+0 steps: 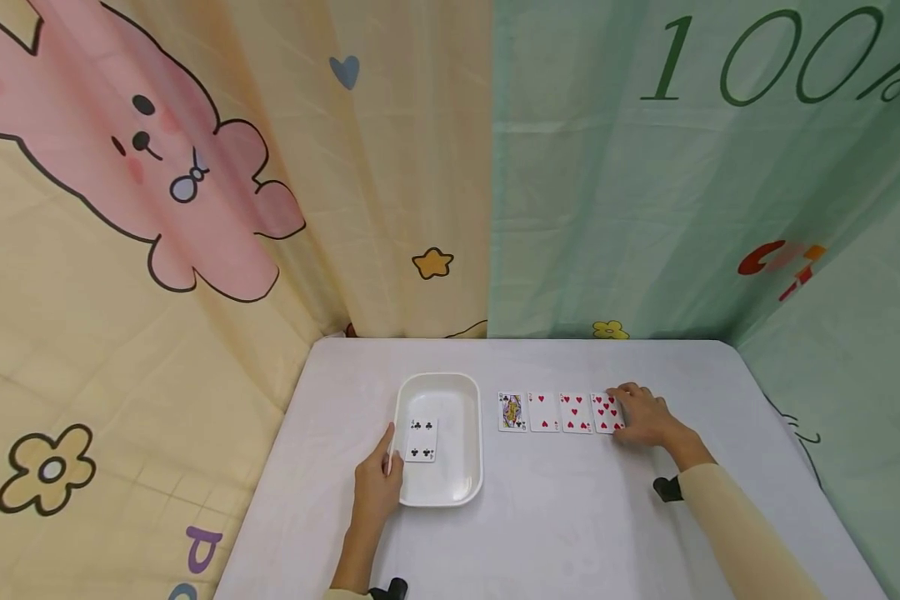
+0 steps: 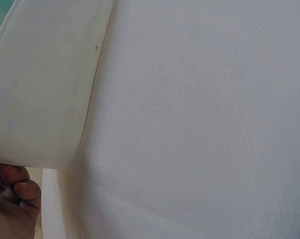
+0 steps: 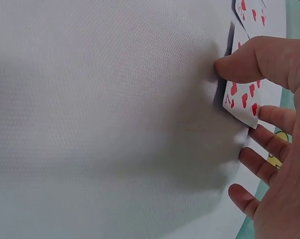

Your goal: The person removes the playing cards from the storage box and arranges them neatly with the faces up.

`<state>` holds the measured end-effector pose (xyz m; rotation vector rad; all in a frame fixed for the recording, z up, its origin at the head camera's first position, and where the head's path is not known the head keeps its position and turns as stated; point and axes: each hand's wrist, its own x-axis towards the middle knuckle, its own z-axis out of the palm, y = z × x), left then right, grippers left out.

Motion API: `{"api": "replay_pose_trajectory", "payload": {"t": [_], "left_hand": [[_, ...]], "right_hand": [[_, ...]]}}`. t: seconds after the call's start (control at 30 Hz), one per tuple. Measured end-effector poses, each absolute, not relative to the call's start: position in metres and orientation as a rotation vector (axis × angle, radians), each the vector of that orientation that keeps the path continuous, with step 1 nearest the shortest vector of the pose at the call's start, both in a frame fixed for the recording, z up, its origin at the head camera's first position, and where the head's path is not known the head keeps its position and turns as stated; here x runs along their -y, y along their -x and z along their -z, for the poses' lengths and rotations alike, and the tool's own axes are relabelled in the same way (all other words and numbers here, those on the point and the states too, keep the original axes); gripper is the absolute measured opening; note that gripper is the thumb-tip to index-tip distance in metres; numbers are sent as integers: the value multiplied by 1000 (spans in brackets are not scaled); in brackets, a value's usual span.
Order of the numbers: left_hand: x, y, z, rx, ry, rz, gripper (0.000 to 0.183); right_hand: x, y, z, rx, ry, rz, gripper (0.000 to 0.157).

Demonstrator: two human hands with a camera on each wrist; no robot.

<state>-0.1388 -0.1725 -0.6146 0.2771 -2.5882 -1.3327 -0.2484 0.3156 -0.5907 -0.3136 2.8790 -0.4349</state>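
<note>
My left hand (image 1: 378, 479) grips the left side of a white tray (image 1: 456, 497), thumb near the rim. In the left wrist view, curled fingers (image 2: 14, 179) meet the underside edge of the tray (image 2: 45, 89). A four of clubs (image 1: 422, 442) lies face up inside it. To the right, my right hand (image 1: 648, 419) holds the seven of hearts (image 1: 605, 414) at the right end of a card row. Its thumb crosses the card's near edge and the index finger touches the far corner; the other fingers spread away in the right wrist view.
Left of the seven lie a five of hearts (image 1: 576, 413), a low heart card (image 1: 543, 412) and a black-suit face card (image 1: 512, 412), side by side and face up. A white cloth-covered table (image 1: 555, 525) bears everything. Patterned curtains (image 1: 420, 167) enclose its back and sides.
</note>
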Motion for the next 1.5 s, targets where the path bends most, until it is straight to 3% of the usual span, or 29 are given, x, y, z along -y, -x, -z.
{"api": "replay_pose_trajectory", "payload": {"t": [0.57, 0.87, 1.17, 1.5], "left_hand": [[174, 140, 615, 2598, -270, 1303, 56], [173, 140, 615, 2603, -274, 1318, 56], [174, 141, 614, 2603, -295, 1322, 56], [172, 140, 616, 2603, -324, 1313, 56]], "right_hand": [[-320, 251, 604, -2891, 282, 428, 86], [-311, 243, 579, -2939, 304, 504, 86], [-263, 245, 539, -3040, 533, 595, 80], [-192, 245, 530, -3019, 778, 629, 75]]}}
